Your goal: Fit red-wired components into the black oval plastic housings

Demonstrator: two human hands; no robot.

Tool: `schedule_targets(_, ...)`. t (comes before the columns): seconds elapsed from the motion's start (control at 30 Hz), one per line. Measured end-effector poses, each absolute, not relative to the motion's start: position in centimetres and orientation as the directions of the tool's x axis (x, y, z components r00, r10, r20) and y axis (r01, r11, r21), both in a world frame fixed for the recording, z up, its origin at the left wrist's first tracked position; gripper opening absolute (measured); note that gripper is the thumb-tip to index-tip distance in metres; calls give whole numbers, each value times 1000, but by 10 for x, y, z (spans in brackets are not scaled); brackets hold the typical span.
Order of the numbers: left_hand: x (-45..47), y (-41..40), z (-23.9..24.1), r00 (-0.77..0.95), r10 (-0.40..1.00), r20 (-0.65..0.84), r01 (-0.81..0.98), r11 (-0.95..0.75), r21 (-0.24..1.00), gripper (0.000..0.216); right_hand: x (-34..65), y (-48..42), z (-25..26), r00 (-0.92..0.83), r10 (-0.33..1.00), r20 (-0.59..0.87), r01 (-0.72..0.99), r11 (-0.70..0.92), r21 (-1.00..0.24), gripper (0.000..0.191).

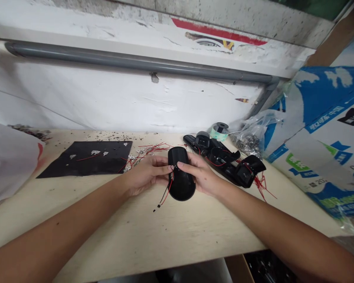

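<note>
A black oval plastic shell (180, 186) trailing thin red and black wires (165, 195) is grasped between the left hand (144, 175) and right hand (200, 173), over a pale wooden workbench (135, 232). Similar black plastic shells (224, 159) lie just beyond the right hand, and a flat black sheet (88, 159) lies beyond the left.

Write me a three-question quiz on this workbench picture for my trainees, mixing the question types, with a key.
1. What does the left hand hold together with the right hand?
2. True or false: the black sheet lies to the right of both hands.
3. What colours are the wires dangling below the held object? A: red and black. B: blue and white. C: green only.

Key: 1. A black oval plastic casing. 2. False. 3. A.
</note>
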State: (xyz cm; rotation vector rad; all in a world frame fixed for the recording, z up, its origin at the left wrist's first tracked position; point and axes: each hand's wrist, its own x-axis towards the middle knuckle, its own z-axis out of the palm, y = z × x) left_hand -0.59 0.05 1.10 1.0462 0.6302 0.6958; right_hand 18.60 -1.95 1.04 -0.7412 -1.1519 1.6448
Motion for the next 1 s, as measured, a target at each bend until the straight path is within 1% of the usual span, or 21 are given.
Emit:
schedule_targets(0.13, -6, 1, 8, 628, 771, -109, -214, 305, 928, 26, 187, -19, 9, -375, 924, 76, -307, -46, -951, 32)
schedule_targets(0.33, -4, 0, 7, 575, 813, -91, -195, 244, 950, 29, 188, -19, 7, -378, 924, 61, -285, -53, -957, 35)
schedule_targets(0.57, -7, 1, 9, 636, 766, -98, -208, 292, 934, 29, 190, -19, 4, -410, 908, 82, -288, -44, -956, 39)
schedule_targets(0.7, -7, 0, 9, 638, 765, -90, -205, 281, 938, 27, 191, -18, 1, -405, 912, 74, -265, -40, -963, 39)
schedule_targets(0.8, -7, -1, 10, 623, 777, -88, -197, 265, 944, 25, 191, -19, 2, -397, 916, 51, -270, -63, -961, 39)
schedule_targets(0.93, -7, -1, 10, 615, 784, -87, -181, 247, 952, 26, 190, -21, 9, -420, 908, -10, -325, -161, -932, 38)
schedule_targets(1.0, -7, -1, 9, 611, 787, -81, -178, 237, 955, 28, 189, -22, 11, -420, 907, -11, -346, -172, -922, 39)
